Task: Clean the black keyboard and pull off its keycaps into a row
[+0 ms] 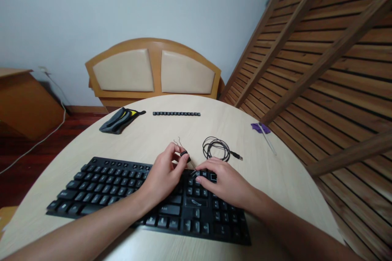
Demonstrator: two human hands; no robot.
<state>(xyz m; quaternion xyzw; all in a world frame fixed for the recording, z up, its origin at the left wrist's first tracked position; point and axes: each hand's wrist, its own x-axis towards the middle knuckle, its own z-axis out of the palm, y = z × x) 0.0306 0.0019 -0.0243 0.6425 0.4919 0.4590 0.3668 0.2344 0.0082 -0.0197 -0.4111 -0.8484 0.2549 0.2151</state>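
My left hand is closed around the black middle of a wire keycap puller. Two bent wire ends stick up behind those fingers, and the other wires slant down to the keys. Beneath both hands lies a black keyboard, tilted across the table. My right hand rests over its upper right keys, thumb and index finger drawn close together beside the puller's lower wires. Whether those fingertips pinch a wire or a keycap cannot be made out. Part of the keyboard is hidden under my wrists.
A row of black keycaps lies at the far side of the round table. Left of it is a grey, black and yellow folded pouch. A coiled USB cable sits behind the keyboard. A thin white stick touches a purple cloth.
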